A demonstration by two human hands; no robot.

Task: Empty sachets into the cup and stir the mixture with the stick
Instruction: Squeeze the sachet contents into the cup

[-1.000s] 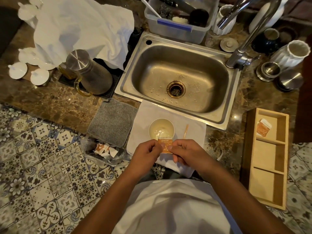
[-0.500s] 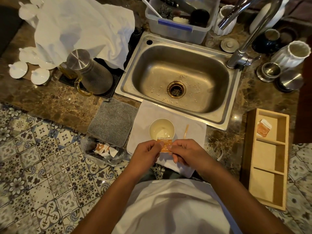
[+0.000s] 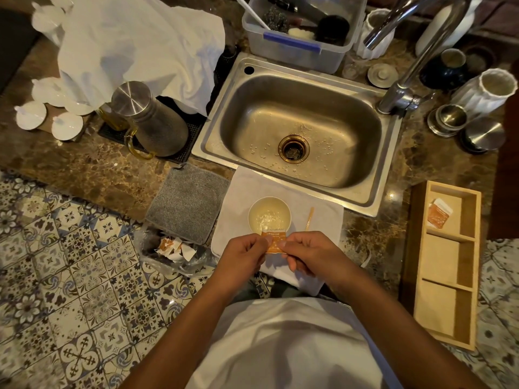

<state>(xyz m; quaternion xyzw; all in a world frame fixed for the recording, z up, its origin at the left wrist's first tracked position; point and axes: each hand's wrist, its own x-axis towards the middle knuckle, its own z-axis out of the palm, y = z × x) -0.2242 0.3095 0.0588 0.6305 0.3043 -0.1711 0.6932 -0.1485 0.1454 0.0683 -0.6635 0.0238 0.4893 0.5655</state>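
A small orange sachet (image 3: 275, 242) is pinched between my left hand (image 3: 243, 259) and my right hand (image 3: 311, 255), just in front of the cup. The white cup (image 3: 269, 216) stands on a white cloth (image 3: 320, 220) below the sink and holds pale liquid with some powder. A thin wooden stick (image 3: 309, 219) lies on the cloth to the right of the cup. Another orange sachet (image 3: 438, 217) lies in the top compartment of the wooden tray (image 3: 446, 301) at the right.
The steel sink (image 3: 297, 130) with its tap (image 3: 407, 51) lies behind the cup. A grey mat (image 3: 188, 202) is to the left, with a plastic bag of torn sachets (image 3: 174, 248) below it. A metal jug (image 3: 153, 122), white lids and a plastic tub (image 3: 297, 49) stand further back.
Both hands have stayed in place on the sachet in front of the cup; nothing else has moved.
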